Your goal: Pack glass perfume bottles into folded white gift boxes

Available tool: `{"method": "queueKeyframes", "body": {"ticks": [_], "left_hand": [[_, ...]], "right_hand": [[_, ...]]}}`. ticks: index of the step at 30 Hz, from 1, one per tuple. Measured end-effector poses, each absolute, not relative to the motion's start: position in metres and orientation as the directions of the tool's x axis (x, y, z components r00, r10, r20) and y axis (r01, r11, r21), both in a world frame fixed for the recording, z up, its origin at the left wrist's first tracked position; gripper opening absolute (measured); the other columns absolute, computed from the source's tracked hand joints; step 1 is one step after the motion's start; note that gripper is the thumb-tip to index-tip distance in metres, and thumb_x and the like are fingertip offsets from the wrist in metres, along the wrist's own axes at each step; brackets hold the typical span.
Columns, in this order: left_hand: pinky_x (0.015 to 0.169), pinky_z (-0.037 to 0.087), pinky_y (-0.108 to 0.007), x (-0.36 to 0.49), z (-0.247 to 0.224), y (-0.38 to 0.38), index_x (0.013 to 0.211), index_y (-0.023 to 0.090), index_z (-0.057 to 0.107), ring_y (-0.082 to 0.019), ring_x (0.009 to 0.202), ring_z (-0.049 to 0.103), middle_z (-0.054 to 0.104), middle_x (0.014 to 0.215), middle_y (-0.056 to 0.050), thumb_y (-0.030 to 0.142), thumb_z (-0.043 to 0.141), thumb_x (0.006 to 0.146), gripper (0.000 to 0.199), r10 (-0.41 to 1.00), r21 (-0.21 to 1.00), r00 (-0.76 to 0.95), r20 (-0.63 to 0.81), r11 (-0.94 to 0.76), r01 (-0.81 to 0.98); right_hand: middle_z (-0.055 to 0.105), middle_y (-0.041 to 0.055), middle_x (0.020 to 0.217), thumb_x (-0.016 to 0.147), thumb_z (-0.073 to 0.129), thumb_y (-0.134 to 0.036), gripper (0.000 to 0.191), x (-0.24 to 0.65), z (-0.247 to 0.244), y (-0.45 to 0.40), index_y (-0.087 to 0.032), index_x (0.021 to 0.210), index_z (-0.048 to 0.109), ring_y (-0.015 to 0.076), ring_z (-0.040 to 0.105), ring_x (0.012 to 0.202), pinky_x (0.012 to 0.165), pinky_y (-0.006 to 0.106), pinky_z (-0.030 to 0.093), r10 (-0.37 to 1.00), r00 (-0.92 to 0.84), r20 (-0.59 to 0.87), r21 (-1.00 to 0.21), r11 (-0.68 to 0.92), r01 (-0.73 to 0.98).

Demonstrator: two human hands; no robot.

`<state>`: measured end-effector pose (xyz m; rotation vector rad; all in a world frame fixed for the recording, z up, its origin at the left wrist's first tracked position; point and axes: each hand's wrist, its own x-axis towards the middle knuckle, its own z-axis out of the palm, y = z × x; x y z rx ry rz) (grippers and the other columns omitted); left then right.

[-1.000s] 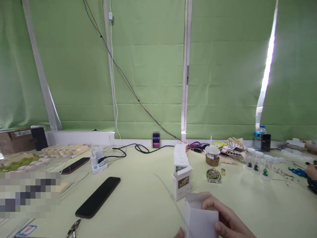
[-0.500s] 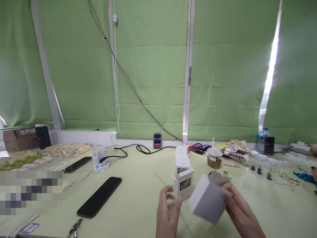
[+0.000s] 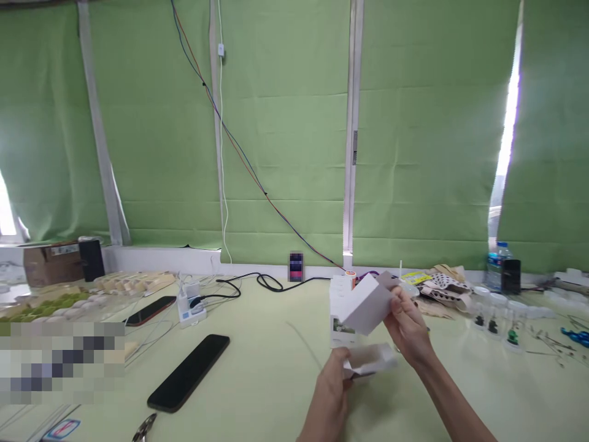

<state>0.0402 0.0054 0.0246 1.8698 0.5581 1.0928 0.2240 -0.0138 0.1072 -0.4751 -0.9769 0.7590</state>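
My left hand (image 3: 332,383) is closed on the left side of an open white box (image 3: 373,359), whose open top faces up toward me. Above it, my right hand (image 3: 407,319) grips a plain white folded carton piece (image 3: 365,307) by its flap, tilted and apart from the open box. Behind these, a row of white boxes (image 3: 339,283) runs back across the table; the nearest one shows a printed picture on its front. The carton piece hides part of this row.
A black phone (image 3: 189,372) and pliers (image 3: 145,426) lie to the left. A power strip (image 3: 191,312) with cables stands farther back. Clear jars (image 3: 514,328) with small figures, a patterned cloth (image 3: 444,287) and blue scissors (image 3: 575,336) are at the right.
My left hand has taken hold of the printed open box, which is now tipped toward me and off the row. My right hand has raised the carton piece. The view has shifted slightly.
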Motion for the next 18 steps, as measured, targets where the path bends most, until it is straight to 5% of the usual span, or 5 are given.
{"method": "queueKeyframes", "body": {"ticks": [7,11,18], "left_hand": [[0.082,0.050,-0.028,0.035,0.005,0.004,0.111,0.019,0.054,-0.020,0.101,0.058,0.062,0.111,-0.011,0.018,0.050,0.080,0.032,0.768,0.830,0.350,0.535,-0.555,-0.051],[0.085,0.051,-0.031,0.036,-0.001,0.006,0.113,0.019,0.056,-0.021,0.104,0.057,0.060,0.116,-0.012,0.021,0.050,0.083,0.031,0.724,0.779,0.316,0.613,-0.622,-0.085],[0.094,0.046,-0.039,0.032,-0.023,0.017,0.123,0.024,0.054,-0.024,0.113,0.054,0.059,0.121,-0.011,0.019,0.042,0.090,0.035,0.552,0.579,0.342,0.761,-0.815,0.026]], "right_hand": [[0.050,-0.0019,0.075,0.082,0.063,-0.040,0.019,0.221,0.067,-0.031,-0.023,0.078,0.055,0.0107,0.044,0.066,0.062,0.017,0.044,0.829,0.260,0.495,-0.764,0.558,-0.325],[0.054,0.0030,0.092,0.083,0.059,-0.044,0.024,0.227,0.066,-0.044,-0.024,0.098,0.059,0.0148,0.049,0.079,0.069,0.021,0.047,0.805,0.286,0.521,-0.801,0.576,-0.162],[0.056,0.0050,0.089,0.091,0.044,-0.042,0.024,0.228,0.063,-0.069,-0.024,0.099,0.057,0.0200,0.054,0.083,0.073,0.027,0.044,0.733,0.176,0.657,-0.749,0.610,0.257]]}}
